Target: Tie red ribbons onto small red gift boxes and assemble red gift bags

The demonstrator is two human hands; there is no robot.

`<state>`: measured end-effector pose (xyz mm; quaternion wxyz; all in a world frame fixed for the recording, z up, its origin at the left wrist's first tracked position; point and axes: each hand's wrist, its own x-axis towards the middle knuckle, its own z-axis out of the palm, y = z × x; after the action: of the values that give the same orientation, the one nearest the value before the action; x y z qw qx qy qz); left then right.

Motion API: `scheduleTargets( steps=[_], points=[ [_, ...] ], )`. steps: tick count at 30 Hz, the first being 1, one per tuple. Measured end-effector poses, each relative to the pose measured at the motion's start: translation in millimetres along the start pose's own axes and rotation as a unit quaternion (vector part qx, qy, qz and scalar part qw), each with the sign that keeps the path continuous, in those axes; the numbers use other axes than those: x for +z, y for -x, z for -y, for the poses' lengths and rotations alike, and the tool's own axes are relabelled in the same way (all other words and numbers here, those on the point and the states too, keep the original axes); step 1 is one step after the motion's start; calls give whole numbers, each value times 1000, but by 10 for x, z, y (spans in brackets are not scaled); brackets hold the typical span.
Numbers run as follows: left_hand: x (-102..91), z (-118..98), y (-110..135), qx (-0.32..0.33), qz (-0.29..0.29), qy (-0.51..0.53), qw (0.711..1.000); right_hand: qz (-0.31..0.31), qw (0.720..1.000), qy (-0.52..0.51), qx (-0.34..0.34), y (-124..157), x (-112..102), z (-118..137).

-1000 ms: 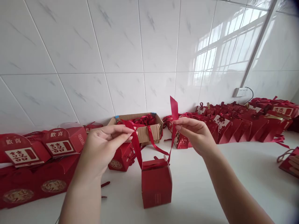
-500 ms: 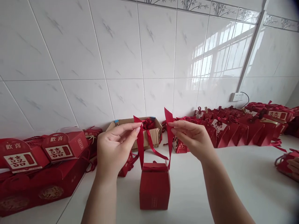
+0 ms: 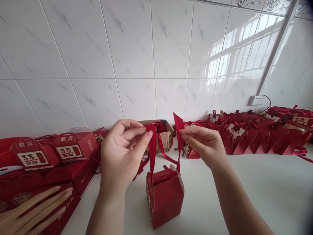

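Note:
A small red gift box [image 3: 166, 197] stands on the white counter [image 3: 244, 189] right in front of me, turned a little so a corner faces me. A red ribbon [image 3: 153, 153] runs through its top and rises in two ends. My left hand [image 3: 123, 153] pinches the left end between thumb and fingers. My right hand [image 3: 204, 142] pinches the right end [image 3: 178, 125], whose tip sticks up above my fingers. Both hands hover above the box, about a hand's width apart.
An open cardboard carton [image 3: 165, 137] of red ribbons sits behind the box by the tiled wall. Larger red boxes [image 3: 70, 148] are stacked at left, where another person's hand [image 3: 31, 212] lies flat. Several finished red boxes [image 3: 254, 135] line the right.
My left hand has moved closer to the box and refolded its ribbon end. The box has turned a corner toward me. Another person's hand now lies at lower left.

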<state>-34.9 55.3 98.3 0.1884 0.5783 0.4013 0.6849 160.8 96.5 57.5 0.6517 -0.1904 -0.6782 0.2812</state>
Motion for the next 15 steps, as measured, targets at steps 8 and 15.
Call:
scheduleTargets(
  steps=[8,15],
  points=[
    [72,-41,32,4,-25,60,998,-4,1000,-4,-1,21,68,50],
    [96,-36,39,-9,33,102,994,-7,994,-85,72,57,193,121]
  ],
)
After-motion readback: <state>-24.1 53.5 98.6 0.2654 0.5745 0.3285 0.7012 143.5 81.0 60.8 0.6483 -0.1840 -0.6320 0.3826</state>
